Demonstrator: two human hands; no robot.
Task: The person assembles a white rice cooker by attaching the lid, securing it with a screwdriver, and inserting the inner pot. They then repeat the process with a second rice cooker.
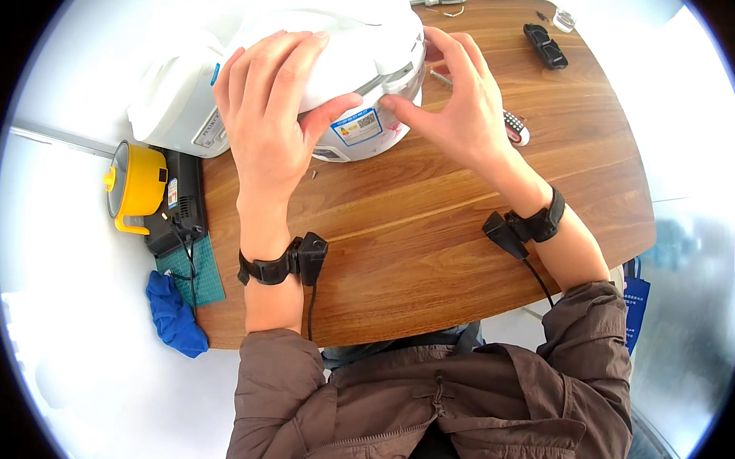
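A rounded white appliance (362,146) with a domed lid (354,47) stands at the far edge of the table in front of me. A blue-edged label (357,127) is on its near side. My left hand (267,105) grips the lid from the left, fingers curved over the top and thumb along the front seam. On the right side, my right hand (457,99) holds the rim, its thumb at the front and its fingers round the side; some fingertips are hidden. Each wrist wears a black strap with a small device and cable.
The wooden table (415,255) spreads toward me. Left stand another white appliance (186,102), a yellow pot (138,187) on a black unit, a green mat (208,272) and a blue cloth (173,316). Right are a remote (516,128), a black tray (545,46) and a clear glass (564,20).
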